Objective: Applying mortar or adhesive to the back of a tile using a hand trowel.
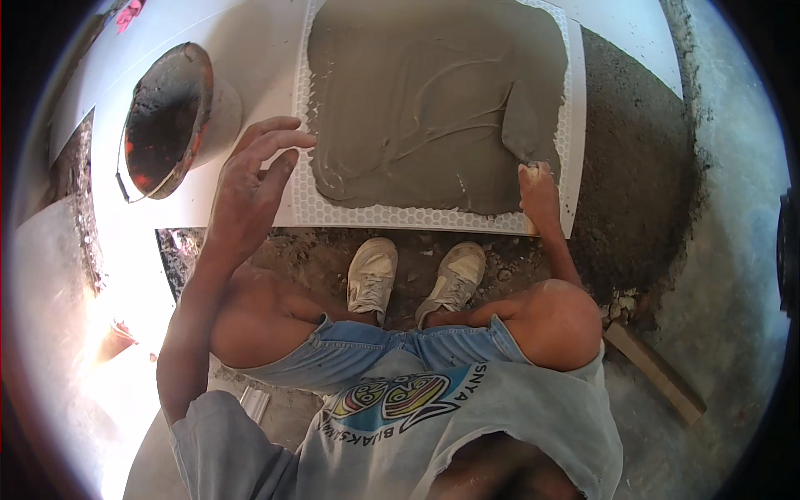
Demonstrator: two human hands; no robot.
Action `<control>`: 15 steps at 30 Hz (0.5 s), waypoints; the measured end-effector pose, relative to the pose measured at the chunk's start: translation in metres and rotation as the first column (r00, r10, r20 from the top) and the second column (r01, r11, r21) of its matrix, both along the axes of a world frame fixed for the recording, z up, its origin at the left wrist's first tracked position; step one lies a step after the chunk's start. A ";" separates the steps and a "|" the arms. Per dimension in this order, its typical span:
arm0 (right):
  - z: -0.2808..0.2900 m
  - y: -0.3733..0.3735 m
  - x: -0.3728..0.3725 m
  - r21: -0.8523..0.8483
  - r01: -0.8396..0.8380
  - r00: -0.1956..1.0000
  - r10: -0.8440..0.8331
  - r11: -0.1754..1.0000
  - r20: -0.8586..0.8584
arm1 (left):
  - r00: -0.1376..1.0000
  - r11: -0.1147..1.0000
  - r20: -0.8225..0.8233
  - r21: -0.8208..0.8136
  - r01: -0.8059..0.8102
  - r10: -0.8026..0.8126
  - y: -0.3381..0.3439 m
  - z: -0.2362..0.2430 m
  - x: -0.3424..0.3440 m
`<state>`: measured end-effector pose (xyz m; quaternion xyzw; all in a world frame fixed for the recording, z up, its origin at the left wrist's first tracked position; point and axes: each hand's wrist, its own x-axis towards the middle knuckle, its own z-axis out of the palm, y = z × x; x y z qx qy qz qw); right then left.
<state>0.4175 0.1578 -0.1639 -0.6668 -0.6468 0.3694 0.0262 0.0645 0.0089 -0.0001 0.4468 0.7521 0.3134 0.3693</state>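
Note:
Wet grey mortar (400, 108) covers most of a white tile's back, whose honeycomb pattern (367, 218) shows around the edges. My right hand (539, 193) is closed around the handle of a trowel (522, 125). The trowel's mortar-smeared blade lies on or just over the right part of the mortar; I cannot tell if it touches. Curved ridges run through the mortar to its left. My left hand (260, 179) is raised beside the tile's left edge, fingers apart and slightly bent, with nothing in it.
A mortar-stained bucket (223, 117) stands to the left on pale tiles (258, 50). Dark bedding (633, 150) borders the tile on the right. My shoes (372, 275) stand on rough soil before the near edge. A wooden piece (654, 371) lies at lower right.

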 end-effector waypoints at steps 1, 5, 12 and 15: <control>0.006 0.004 -0.008 -0.143 0.022 1.000 -0.020 0.990 0.021 | 1.000 1.000 -0.005 -0.004 -0.009 0.009 0.001 0.000 0.000; -0.033 -0.044 -0.045 0.185 -0.670 0.741 0.665 0.719 0.096 | 1.000 1.000 -0.007 0.017 0.023 -0.023 0.003 -0.001 0.003; -0.014 -0.078 -0.062 -0.087 -0.772 0.616 0.775 0.629 0.142 | 0.999 1.000 -0.034 0.001 -0.001 0.001 -0.006 -0.006 -0.003; 0.002 -0.066 -0.003 -0.035 -0.786 0.580 0.756 0.617 0.305 | 0.999 0.999 -0.010 -0.043 -0.033 0.032 -0.008 0.003 -0.006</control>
